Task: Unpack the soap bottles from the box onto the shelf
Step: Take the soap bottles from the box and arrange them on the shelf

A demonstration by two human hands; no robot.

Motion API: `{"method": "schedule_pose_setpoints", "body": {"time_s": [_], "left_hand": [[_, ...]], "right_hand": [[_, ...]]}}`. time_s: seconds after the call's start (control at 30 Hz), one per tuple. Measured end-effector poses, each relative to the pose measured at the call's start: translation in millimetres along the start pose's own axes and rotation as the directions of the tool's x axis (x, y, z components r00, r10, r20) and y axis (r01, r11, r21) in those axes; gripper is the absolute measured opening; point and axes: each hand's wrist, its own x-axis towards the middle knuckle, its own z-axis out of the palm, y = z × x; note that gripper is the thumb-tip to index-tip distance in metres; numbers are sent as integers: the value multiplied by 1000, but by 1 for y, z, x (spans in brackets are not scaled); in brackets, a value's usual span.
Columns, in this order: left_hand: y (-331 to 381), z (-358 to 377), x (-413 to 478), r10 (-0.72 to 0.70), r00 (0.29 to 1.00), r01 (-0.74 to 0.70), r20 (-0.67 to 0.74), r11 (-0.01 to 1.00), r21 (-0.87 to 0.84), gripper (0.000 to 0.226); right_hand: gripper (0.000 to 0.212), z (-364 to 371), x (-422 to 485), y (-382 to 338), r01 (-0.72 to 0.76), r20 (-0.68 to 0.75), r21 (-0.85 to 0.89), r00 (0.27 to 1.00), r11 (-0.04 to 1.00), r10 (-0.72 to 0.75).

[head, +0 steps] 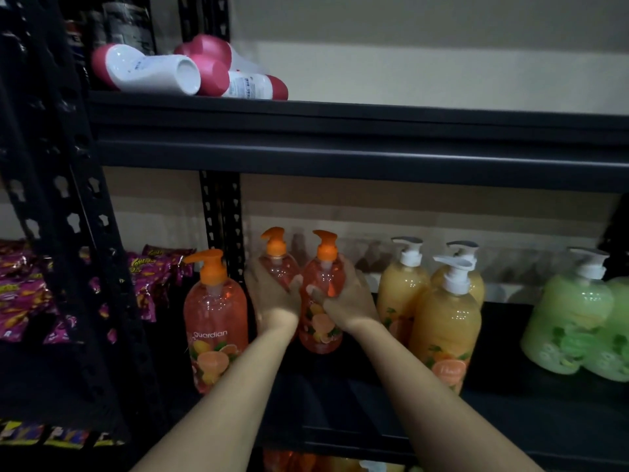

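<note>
Two orange bottles (278,264) (320,337) behind left hand (272,301), right hand (350,301).

Pink-capped white roll-on bottles (149,71) lie on their sides at the left end of the upper shelf (340,110). Purple snack packets (23,294) are piled on the neighbouring rack (51,165), before a cream wall (408,46).

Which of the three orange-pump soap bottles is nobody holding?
The front-left bottle, marked guardian, stands free. The left hand grips the rear-left bottle, and the right hand grips the rear-right bottle.
</note>
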Motion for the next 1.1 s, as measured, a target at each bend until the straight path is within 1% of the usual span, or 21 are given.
{"method": "schedule_pose_setpoints", "body": {"time_s": [0.03, 0.07, 0.17, 0.2, 0.27, 0.3, 0.37, 0.43, 0.57, 0.7, 0.77, 0.93, 1.0, 1.03, 1.1], "left_hand": [[-6, 1, -7, -31, 999, 31, -13, 998, -54, 75], [-13, 1, -13, -56, 998, 54, -18, 993, -102, 69], [-40, 5, -31, -121, 992, 124, 32, 986, -116, 37], [-49, 8, -34, -154, 987, 158, 42, 980, -123, 36], [-61, 12, -39, -208, 978, 210, 29, 971, -110, 48], [-66, 15, -41, -217, 976, 219, 27, 971, -96, 53], [-75, 19, -43, -186, 982, 188, 35, 981, -56, 53], [-82, 23, -42, -145, 989, 146, 21, 989, -26, 49], [-88, 25, -39, -117, 993, 118, -26, 993, 23, 43], [-95, 30, -35, -82, 997, 82, -15, 996, 34, 40], [-93, 34, -34, -94, 995, 94, -14, 995, 30, 44], [-87, 43, -37, -105, 994, 105, 12, 995, -1, 59], [-86, 44, -36, -129, 991, 129, 18, 991, -31, 62], [-86, 45, -36, -140, 990, 141, 21, 989, -40, 63], [-88, 45, -35, -157, 987, 157, 21, 986, -46, 65]], "right_hand": [[88, 1, -2, 2, 0, -5, 11, 1000, 1000, 0], [92, 3, -4, 5, -4, -11, 23, 1000, 1000, 4], [105, 16, -19, 20, -75, -18, 97, 997, 992, 77], [109, 23, -25, 27, -111, -22, 127, 993, 986, 114], [113, 38, -38, 44, -172, -35, 186, 983, 967, 181], [115, 45, -45, 52, -203, -35, 206, 976, 957, 214], [117, 57, -55, 65, -241, -35, 220, 966, 945, 255], [112, 65, -61, 72, -242, -56, 199, 965, 950, 258], [92, 78, -55, 80, -223, -98, 209, 964, 952, 248], [77, 82, -47, 85, -203, -141, 240, 960, 949, 241], [75, 83, -46, 86, -201, -150, 275, 957, 940, 249], [62, 80, -44, 91, -188, -162, 405, 948, 895, 273], [57, 75, -43, 91, -182, -126, 495, 952, 850, 278], [54, 71, -44, 89, -173, -103, 509, 960, 843, 259], [46, 67, -46, 88, -143, -108, 492, 969, 858, 224]]}}
